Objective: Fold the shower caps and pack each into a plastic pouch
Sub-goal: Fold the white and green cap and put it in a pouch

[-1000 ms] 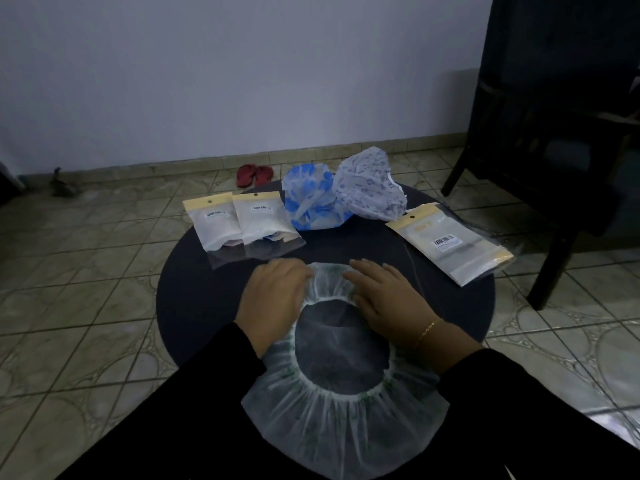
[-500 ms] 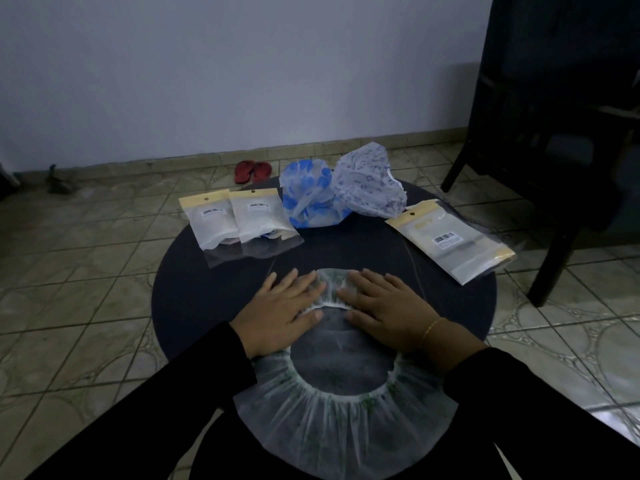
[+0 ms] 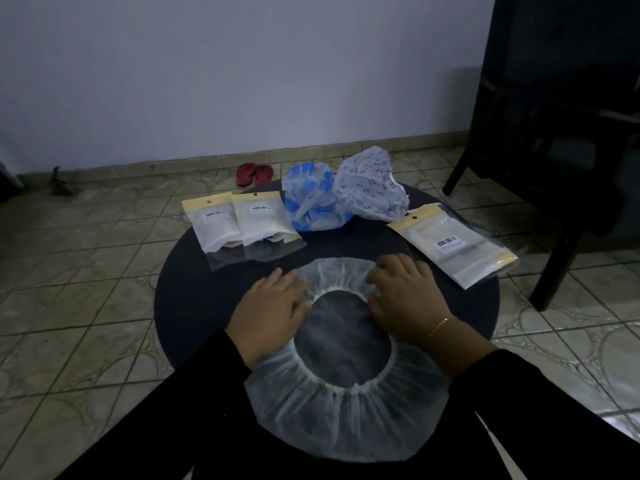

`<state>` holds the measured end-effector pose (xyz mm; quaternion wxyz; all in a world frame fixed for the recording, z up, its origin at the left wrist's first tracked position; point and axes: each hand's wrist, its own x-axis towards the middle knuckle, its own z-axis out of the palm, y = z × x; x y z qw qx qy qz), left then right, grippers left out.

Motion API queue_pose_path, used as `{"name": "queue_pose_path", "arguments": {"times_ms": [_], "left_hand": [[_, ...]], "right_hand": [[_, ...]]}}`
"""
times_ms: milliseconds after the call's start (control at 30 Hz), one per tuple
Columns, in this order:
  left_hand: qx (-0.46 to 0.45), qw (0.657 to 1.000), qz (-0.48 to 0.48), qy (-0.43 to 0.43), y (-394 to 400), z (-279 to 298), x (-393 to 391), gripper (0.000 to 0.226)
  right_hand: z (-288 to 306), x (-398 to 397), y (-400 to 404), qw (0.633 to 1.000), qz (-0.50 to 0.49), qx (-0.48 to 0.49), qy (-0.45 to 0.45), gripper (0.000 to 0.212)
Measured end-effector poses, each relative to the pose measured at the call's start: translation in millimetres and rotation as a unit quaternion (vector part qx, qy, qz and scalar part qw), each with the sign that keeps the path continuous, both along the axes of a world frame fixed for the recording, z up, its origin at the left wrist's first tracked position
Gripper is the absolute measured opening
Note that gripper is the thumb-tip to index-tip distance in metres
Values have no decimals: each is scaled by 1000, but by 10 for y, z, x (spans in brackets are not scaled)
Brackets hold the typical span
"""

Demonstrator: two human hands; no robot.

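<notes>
A white translucent shower cap [image 3: 346, 417] lies spread out with its elastic opening up on the round dark table [image 3: 187, 296], its near edge hanging over the table's front. My left hand [image 3: 273, 313] rests flat on its left rim, and my right hand [image 3: 405, 299] presses on its right rim, fingers spread. Behind it sit a blue-flowered cap [image 3: 310, 202] and a small-print cap [image 3: 370, 188], both bunched up. Two filled pouches [image 3: 239, 220] lie at the back left. One pouch with a barcode [image 3: 453, 247] lies at the right.
A dark wooden chair [image 3: 561, 133] stands right of the table. Red sandals [image 3: 254, 173] lie on the tiled floor by the wall behind the table. Tiled floor surrounds the table on the left.
Both hands slid apart from the cap's far middle to its left and right rims, and the cap's opening has spread wider and rounder.
</notes>
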<state>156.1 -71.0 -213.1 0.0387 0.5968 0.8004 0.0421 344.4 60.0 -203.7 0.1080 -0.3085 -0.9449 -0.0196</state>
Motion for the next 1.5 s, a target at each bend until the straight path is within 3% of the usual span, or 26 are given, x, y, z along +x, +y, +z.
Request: {"name": "queue_pose_path", "arguments": {"times_ms": [67, 200, 333, 433, 567, 667, 767, 833, 967, 1067, 1167, 1267, 1333, 1500], "left_hand": [[-39, 999, -5, -26, -2, -74, 38, 60], [-50, 998, -2, -44, 10, -146, 18, 59], [-41, 998, -15, -51, 17, -151, -30, 68], [-5, 999, -42, -13, 30, -85, -123, 88], [60, 994, -19, 86, 57, 100, -178, 71], [53, 997, -5, 50, 58, 143, -53, 63], [-48, 998, 15, -38, 47, 26, 71, 58], [-58, 997, 20, -53, 23, -89, 86, 63], [-8, 997, 4, -78, 28, -175, -9, 63], [122, 988, -11, -94, 4, -28, -134, 62], [198, 977, -29, -76, -114, 172, -239, 38], [140, 978, -41, -151, -333, 288, -262, 30], [97, 982, -73, -145, -489, 249, -284, 34], [41, 982, -99, -152, -763, 114, -356, 46]], "right_hand": [[-34, -45, -4, 998, 55, -42, 2, 53], [-121, -99, 76, 978, 47, -160, -128, 56], [-104, -142, 90, 975, 25, -186, -118, 54], [-24, -130, 64, 980, 2, -167, -107, 50], [137, -86, 91, 991, -48, -49, -116, 47], [93, -71, 128, 999, -27, 2, -47, 41], [-54, -68, 147, 990, 26, -119, -70, 55], [-116, -71, 168, 977, 20, -176, -119, 60], [-126, -95, 205, 970, 0, -203, -132, 60], [-39, -79, 190, 972, -36, -216, -86, 59], [104, 79, 196, 984, -48, -172, -9, 46], [211, 340, 193, 988, 8, -148, 40, 31], [238, 532, 174, 987, 33, -152, 34, 34], [174, 922, 89, 974, 71, -182, -113, 51]]}}
